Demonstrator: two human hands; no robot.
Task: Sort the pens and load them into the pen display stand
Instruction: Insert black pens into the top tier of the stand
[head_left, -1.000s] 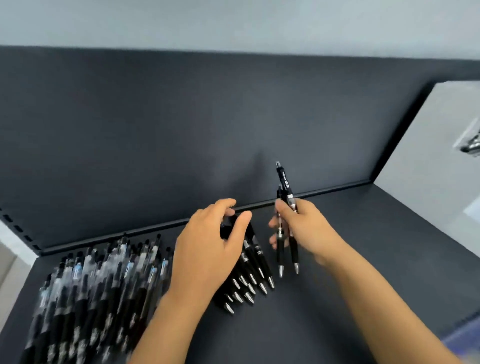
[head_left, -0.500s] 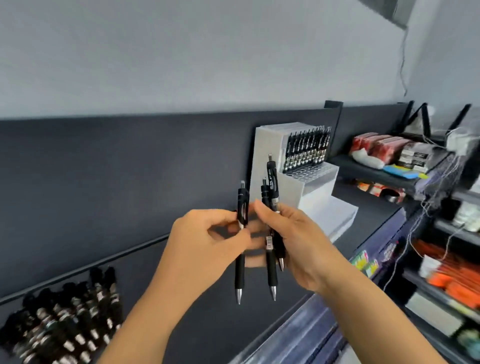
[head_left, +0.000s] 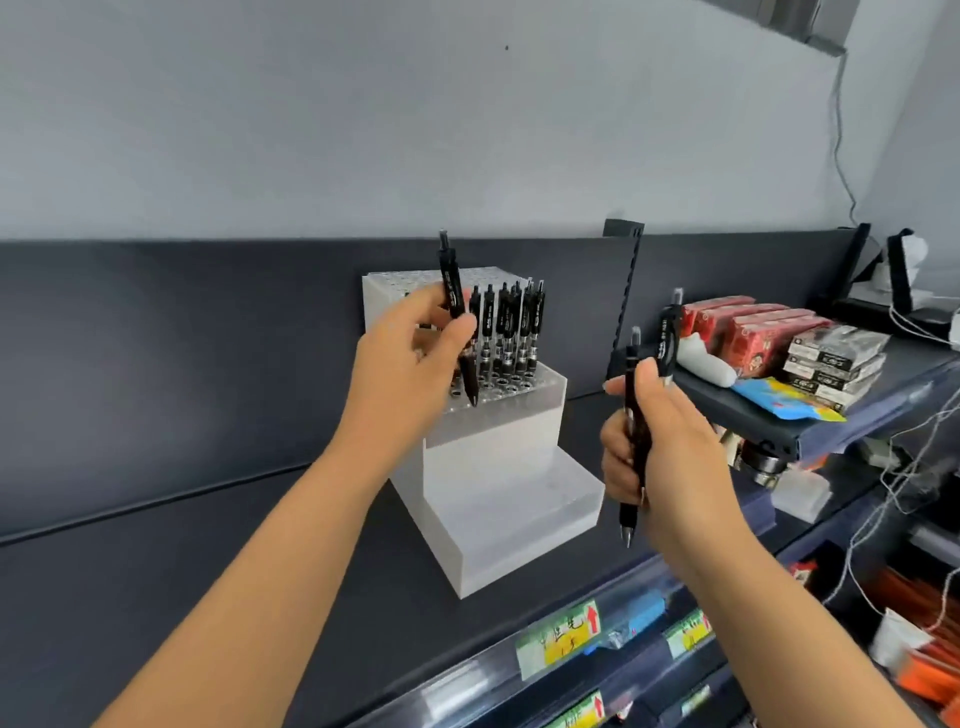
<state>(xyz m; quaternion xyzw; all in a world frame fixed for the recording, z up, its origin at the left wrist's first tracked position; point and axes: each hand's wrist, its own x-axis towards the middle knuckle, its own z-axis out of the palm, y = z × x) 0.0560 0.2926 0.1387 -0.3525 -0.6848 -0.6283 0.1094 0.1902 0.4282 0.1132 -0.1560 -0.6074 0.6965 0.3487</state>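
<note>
We are pinching one pen (head_left: 451, 280) in our left hand (head_left: 410, 364), its tip hovering just over the pen display stand (head_left: 498, 467) holes. Our right hand (head_left: 660, 431) is gripping two more pens (head_left: 666, 338) beside the stand (we are aiming to lower it upright, next to the loaded row (head_left: 511, 322)).

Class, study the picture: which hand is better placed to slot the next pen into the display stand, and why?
Probably the left hand: it pinches one pen upright, tip down just over the holes of the stand. The right hand grips two pens off to the side.
</note>
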